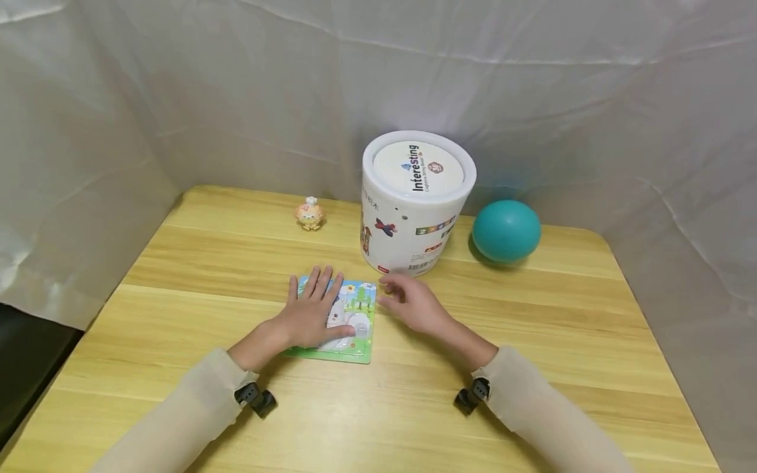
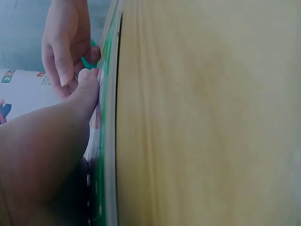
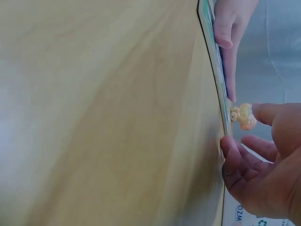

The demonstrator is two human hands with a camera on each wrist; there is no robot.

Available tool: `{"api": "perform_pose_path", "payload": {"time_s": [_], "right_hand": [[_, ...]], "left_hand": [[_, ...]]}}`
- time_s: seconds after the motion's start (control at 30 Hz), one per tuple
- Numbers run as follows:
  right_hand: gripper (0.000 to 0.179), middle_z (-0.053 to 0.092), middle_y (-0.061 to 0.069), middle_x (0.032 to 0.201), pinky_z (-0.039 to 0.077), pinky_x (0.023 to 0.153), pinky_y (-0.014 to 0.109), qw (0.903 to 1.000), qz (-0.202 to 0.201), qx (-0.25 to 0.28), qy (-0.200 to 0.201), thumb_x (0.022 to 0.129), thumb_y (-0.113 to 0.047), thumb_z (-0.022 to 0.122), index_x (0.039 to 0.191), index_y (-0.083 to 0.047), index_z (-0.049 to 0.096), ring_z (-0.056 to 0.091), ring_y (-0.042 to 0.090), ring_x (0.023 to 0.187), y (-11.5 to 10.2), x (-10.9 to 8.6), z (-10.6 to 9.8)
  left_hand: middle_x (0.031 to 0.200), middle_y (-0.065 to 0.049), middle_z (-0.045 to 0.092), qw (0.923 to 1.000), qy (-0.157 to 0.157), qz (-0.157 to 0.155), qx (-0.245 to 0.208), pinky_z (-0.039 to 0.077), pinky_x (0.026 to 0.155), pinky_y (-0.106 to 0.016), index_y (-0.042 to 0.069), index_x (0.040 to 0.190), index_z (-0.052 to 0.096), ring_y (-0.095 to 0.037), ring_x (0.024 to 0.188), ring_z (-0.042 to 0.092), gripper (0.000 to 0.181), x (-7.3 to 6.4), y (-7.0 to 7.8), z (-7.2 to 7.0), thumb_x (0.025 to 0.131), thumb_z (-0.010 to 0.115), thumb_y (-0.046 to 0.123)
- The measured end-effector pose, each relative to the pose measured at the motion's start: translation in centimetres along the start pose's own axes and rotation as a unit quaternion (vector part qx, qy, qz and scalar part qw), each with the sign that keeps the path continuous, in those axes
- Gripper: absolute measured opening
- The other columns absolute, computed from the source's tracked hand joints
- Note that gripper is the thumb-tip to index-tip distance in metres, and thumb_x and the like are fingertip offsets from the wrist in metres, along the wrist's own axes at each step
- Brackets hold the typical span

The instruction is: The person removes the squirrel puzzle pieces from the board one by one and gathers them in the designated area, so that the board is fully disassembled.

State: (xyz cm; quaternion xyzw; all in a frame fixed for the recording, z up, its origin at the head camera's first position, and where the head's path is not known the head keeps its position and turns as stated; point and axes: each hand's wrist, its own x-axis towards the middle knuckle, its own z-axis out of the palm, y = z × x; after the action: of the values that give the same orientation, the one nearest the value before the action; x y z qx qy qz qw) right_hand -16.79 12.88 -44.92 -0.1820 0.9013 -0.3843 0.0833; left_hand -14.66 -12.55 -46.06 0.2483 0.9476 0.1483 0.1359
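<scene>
A flat jigsaw puzzle board (image 1: 359, 309) with a green and blue cartoon picture lies on the wooden table. My left hand (image 1: 312, 318) rests on it with fingers spread and straight, covering its left part. Beside the board's right edge is my right hand (image 1: 416, 303), its fingers loosely bent and the thumb apart from them. In the right wrist view, fingertips of the right hand (image 3: 263, 165) are right at the board's edge (image 3: 214, 61), and nothing shows between them. The left wrist view shows the left thumb (image 2: 84, 89) lying over the board.
Behind the right hand stands a white bucket (image 1: 384, 223) with a lid lettered "Interesting". A teal ball (image 1: 506, 231) sits to its right, and a small orange figurine (image 1: 310, 214) to its left. Grey cloth (image 1: 266, 98) hangs around the back and sides of the table (image 1: 378, 420).
</scene>
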Motion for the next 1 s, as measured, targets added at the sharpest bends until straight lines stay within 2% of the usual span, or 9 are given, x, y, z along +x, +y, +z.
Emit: {"api": "perform_pose_path", "payload": {"time_s": [0.37, 0.63, 1.0], "right_hand": [[0.028, 0.061, 0.002, 0.093, 0.047, 0.069, 0.028, 0.9998, -0.008, -0.016, -0.005, 0.093, -0.016, 0.076, 0.118, -0.004, 0.073, 0.053, 0.016, 0.079, -0.7, 1.8, 1.3], [0.022, 0.061, 0.002, 0.091, 0.047, 0.072, 0.03, 0.9995, -0.004, -0.032, 0.008, 0.092, -0.015, 0.078, 0.112, -0.005, 0.075, 0.052, 0.016, 0.081, -1.2, 2.2, 2.2], [0.017, 0.057, 0.001, 0.089, 0.045, 0.069, 0.029, 0.9963, 0.06, -0.061, 0.01, 0.096, -0.017, 0.073, 0.11, -0.007, 0.071, 0.052, 0.016, 0.08, -1.9, 2.5, 3.0]], "left_hand": [[0.168, -0.023, -0.012, 0.9999, -0.015, -0.005, 0.002, -0.013, 0.11, -0.075, 0.003, 0.163, 0.001, -0.045, 0.153, -0.013, 0.1, 0.0, 0.1, -0.2, 0.1, 0.048, 0.065], [0.168, -0.019, -0.015, 0.9999, -0.009, -0.006, -0.002, -0.018, 0.109, -0.073, 0.007, 0.164, -0.002, -0.041, 0.153, -0.018, 0.101, 0.3, -0.6, 0.7, 0.099, 0.042, 0.07], [0.168, -0.021, -0.012, 1.0, -0.006, -0.005, 0.001, -0.015, 0.11, -0.074, 0.007, 0.164, -0.001, -0.043, 0.153, -0.014, 0.101, 0.4, -0.5, 0.7, 0.099, 0.046, 0.068]]}}
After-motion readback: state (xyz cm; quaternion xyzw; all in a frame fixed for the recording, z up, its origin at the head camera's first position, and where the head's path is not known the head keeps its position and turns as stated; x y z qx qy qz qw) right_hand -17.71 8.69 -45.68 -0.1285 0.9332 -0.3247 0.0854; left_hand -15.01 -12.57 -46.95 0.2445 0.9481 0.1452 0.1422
